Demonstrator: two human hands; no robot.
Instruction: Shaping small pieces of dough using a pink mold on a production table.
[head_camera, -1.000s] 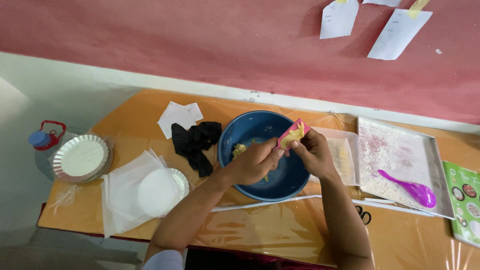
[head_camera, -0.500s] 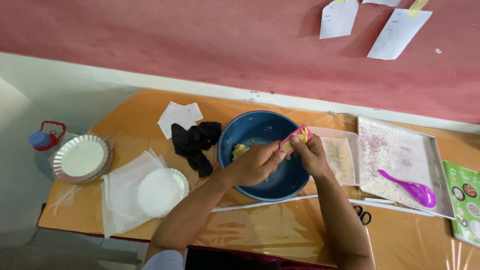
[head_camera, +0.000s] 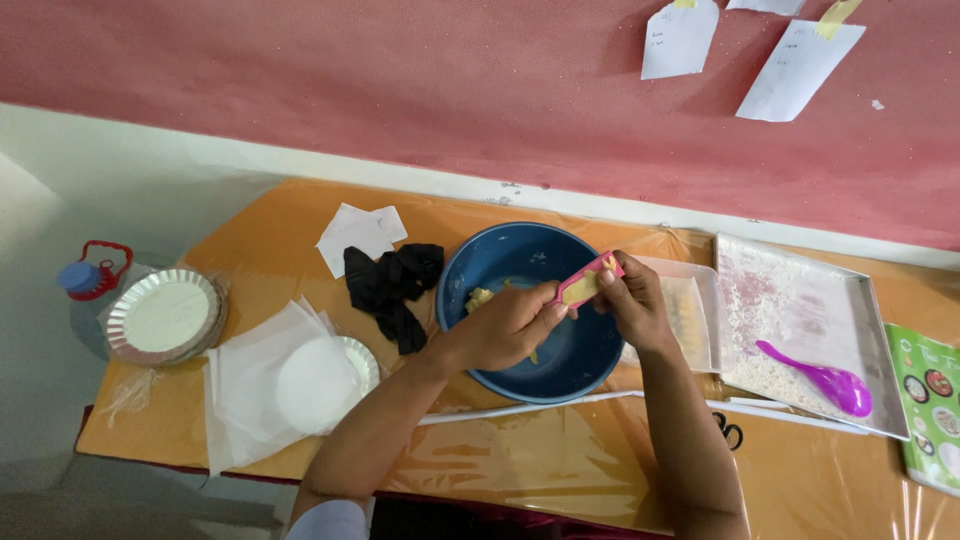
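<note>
Over a blue bowl (head_camera: 500, 262) my right hand (head_camera: 632, 302) holds a pink scraper (head_camera: 588, 281) smeared with yellow dough. My left hand (head_camera: 505, 326) meets it from the left, fingertips pinched against the scraper's lower end. A lump of yellow dough (head_camera: 479, 298) lies inside the bowl at its left side. Both forearms reach in from the table's near edge.
The orange table (head_camera: 260, 250) carries black gloves (head_camera: 392, 284), white paper squares (head_camera: 360, 233), foil pie tins (head_camera: 165, 315) and a tin on parchment sheets (head_camera: 312, 378). To the right: a clear plastic container (head_camera: 688, 305), a floured metal tray (head_camera: 800, 320) with a purple spoon (head_camera: 822, 378), scissors (head_camera: 728, 430), a green booklet (head_camera: 930, 400).
The scraper in my right hand has tilted down a little toward the bowl, and my left hand's fingers have slid along it. Nothing else has moved.
</note>
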